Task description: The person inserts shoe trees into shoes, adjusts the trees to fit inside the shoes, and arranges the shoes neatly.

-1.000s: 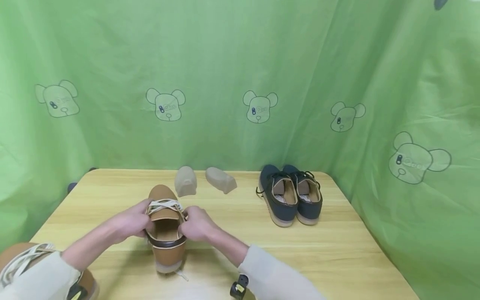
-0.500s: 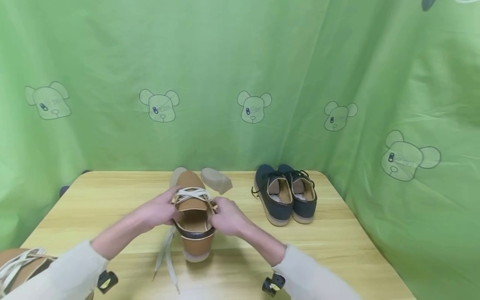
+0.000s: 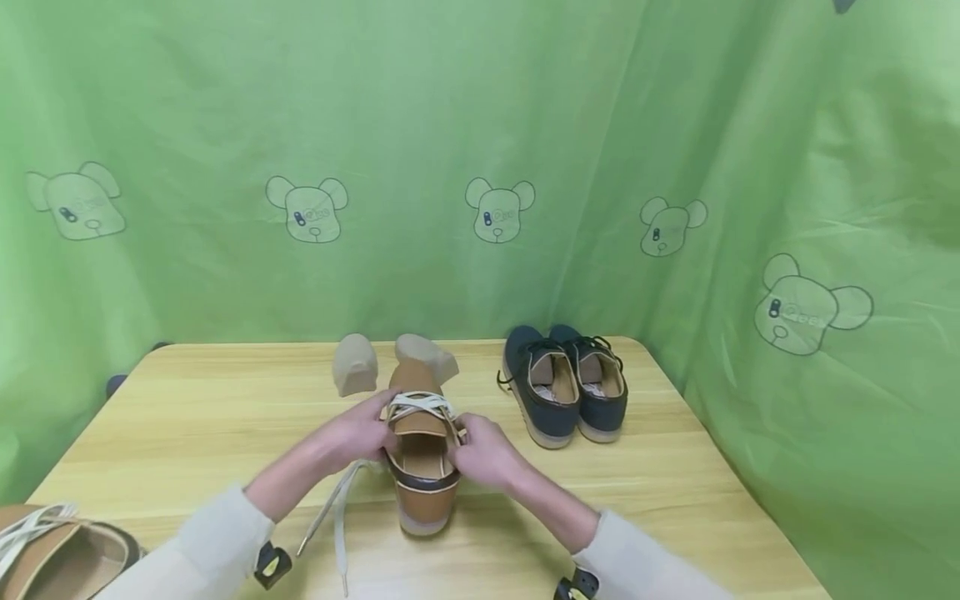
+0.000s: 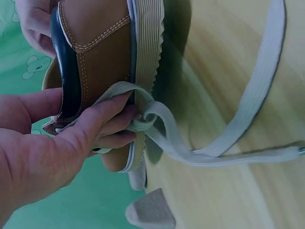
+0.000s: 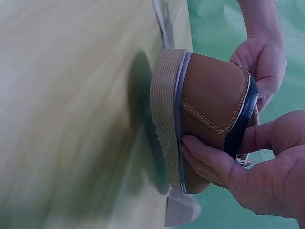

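A brown lace-up shoe [image 3: 427,507] is held between both hands in the head view, toe pointing away and heel toward me. My left hand [image 3: 366,435] grips its left side, thumb inside the opening and fingers along the outside. On the other side my right hand [image 3: 487,454] pinches the collar in the same way. A gap with shadow shows between the sole [image 5: 164,105] and the table in the right wrist view. White laces cross over the tongue, and a loose lace [image 4: 259,81] hangs down past my left fingers onto the tabletop.
Another brown shoe [image 3: 41,557] with white laces stands at the lower left, partly behind my sleeve. Two beige shoe-shaped inserts [image 3: 355,367] lie at the back. A pair of dark navy shoes [image 3: 553,421] stands right of them. A green curtain [image 3: 405,108] surrounds the wooden table [image 3: 675,500].
Both hands have carried the brown shoe to the right across the table, its toe now overlapping the right insert. The loose lace has come into view below it. The head view has shifted slightly.
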Demonstrator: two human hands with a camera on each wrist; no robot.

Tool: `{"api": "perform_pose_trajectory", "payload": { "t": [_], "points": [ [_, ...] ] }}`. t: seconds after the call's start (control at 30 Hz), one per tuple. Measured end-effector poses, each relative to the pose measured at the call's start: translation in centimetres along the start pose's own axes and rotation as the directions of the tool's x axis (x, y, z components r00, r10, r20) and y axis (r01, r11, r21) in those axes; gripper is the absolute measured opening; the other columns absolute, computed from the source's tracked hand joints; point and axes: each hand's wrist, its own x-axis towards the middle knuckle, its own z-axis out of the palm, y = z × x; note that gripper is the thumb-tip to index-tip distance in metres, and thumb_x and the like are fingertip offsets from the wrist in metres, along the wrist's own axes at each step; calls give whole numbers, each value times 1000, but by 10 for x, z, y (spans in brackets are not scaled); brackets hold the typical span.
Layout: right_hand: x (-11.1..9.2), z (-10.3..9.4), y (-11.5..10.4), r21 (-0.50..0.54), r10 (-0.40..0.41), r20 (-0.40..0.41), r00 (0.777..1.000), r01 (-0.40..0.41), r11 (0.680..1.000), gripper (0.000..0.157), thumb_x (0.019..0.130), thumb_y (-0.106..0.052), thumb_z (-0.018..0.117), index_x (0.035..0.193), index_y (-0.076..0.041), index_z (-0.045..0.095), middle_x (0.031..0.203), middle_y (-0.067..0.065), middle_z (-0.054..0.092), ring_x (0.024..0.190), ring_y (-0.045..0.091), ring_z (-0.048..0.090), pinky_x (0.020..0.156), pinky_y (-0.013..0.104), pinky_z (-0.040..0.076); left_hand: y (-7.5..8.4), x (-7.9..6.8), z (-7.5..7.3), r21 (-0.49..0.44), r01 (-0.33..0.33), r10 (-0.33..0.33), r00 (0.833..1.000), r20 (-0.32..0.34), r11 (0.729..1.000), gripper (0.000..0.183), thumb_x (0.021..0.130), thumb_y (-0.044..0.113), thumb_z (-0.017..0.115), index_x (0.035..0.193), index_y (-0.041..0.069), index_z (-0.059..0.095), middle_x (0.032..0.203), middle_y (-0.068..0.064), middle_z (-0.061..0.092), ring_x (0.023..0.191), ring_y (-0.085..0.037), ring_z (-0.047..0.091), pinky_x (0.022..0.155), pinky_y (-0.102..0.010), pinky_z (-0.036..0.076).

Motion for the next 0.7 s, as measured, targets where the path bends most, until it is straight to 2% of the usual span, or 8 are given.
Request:
{"api": "perform_pose_trajectory", "payload": {
  "t": [0.1, 0.17, 0.23, 0.37, 0.47, 0.57, 0.7],
  "points": [
    [1, 5, 6, 9, -7, -5, 1000, 7, 1000, 34, 82, 5, 58, 115, 12, 61, 74, 8, 61, 58, 14, 50, 50, 26, 40, -7, 2, -1, -17, 10, -10, 1000, 24, 1000, 99, 75, -14, 57, 163, 6, 15, 103, -17, 63, 59, -11, 44, 54, -23, 40],
    [1, 8, 9, 16, -7, -3, 1000, 7, 1000, 35, 82, 5, 58, 115, 13, 61, 73, 8, 61, 57, 13, 49, 50, 26, 41, -12, 3, -2, -25, 10, -9, 999, 38, 1000, 98, 77, -13, 56, 163, 6, 15, 79, -7, 58, 54, -9, 39, 54, -24, 39],
    [1, 10, 11, 30, -2, 5, 1000, 2, 1000, 36, 82, 4, 59, 117, 13, 61, 73, 8, 62, 57, 13, 50, 50, 26, 41, -16, 3, -3, -33, 0, 2, 999, 54, 999, 97, 78, -12, 56, 163, 6, 13, 66, 0, 50, 53, -8, 37, 55, -24, 39],
    [1, 11, 11, 63, 10, 27, 1000, -11, 998, 42, 83, 1, 60, 123, 13, 59, 76, 12, 67, 58, 13, 53, 51, 26, 42, -24, 4, -7, -47, -23, 27, 997, 76, 999, 95, 79, -8, 57, 163, 4, 12, 63, 4, 47, 52, -8, 34, 56, -24, 38],
    [1, 11, 10, 77, 12, 39, 999, -15, 997, 47, 84, -1, 61, 128, 13, 57, 81, 14, 71, 62, 13, 58, 54, 26, 45, -30, 3, -9, -71, -31, 37, 996, 84, 997, 92, 84, -3, 59, 163, 6, 12, 75, -1, 56, 59, -10, 42, 62, -25, 44],
    [0, 11, 9, 91, 15, 51, 999, -20, 996, 49, 86, -2, 61, 132, 13, 55, 86, 16, 73, 68, 14, 64, 58, 26, 50, -34, 1, -10, -89, -26, 33, 996, 78, 996, 90, 88, 3, 62, 163, 8, 13, 85, -4, 59, 68, -13, 49, 72, -29, 49],
    [-1, 10, 9, 99, 20, 60, 998, -26, 995, 50, 87, -3, 61, 134, 14, 53, 89, 17, 73, 71, 16, 67, 62, 28, 53, -37, -1, -9, -84, -20, 25, 998, 65, 996, 89, 92, 8, 64, 164, 9, 11, 79, -1, 53, 71, -15, 50, 75, -32, 50]
  ]
}}
